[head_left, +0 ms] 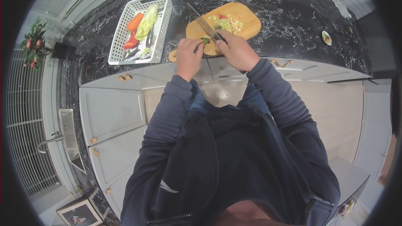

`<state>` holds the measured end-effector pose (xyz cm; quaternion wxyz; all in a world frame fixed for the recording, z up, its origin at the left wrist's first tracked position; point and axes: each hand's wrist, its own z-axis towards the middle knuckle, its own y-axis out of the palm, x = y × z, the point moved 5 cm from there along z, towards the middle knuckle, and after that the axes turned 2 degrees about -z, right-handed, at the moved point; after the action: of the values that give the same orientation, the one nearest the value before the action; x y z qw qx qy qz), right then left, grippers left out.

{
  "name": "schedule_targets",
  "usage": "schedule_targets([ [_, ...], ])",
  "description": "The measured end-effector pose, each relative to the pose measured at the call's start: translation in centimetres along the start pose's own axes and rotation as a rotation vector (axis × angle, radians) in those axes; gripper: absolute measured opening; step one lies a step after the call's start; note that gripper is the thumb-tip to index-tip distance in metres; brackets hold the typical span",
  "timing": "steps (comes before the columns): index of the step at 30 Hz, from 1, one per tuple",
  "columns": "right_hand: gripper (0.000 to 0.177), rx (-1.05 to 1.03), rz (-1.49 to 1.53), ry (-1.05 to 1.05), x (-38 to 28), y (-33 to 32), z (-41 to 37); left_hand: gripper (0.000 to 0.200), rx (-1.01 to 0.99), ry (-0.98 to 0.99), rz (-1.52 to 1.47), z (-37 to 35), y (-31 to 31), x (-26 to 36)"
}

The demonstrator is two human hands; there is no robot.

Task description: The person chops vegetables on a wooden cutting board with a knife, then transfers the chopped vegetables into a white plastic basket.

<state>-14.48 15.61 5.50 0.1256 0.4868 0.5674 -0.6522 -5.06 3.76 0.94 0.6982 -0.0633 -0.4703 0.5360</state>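
Observation:
My right hand grips a kitchen knife whose blade slants up and left across a wooden cutting board. My left hand has its fingers closed at the board's near edge, against a small dark green vegetable piece; its kind is hard to make out. The blade is right beside that piece. Chopped vegetables, pale green with bits of red and orange, lie heaped on the board beyond the knife.
Left of the board stands a white perforated basket with a leafy cabbage, a carrot and a red pepper piece. A small patterned dish sits on the dark marble counter at right. Cabinet fronts drop below the counter's edge.

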Motion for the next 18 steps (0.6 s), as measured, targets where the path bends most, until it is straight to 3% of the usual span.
schedule_targets([
  [18,0.036,0.076,0.1,-0.056,-1.6,-1.6,-1.1,0.015,0.018,-0.014,0.004,-0.1,-0.1,0.1],
])
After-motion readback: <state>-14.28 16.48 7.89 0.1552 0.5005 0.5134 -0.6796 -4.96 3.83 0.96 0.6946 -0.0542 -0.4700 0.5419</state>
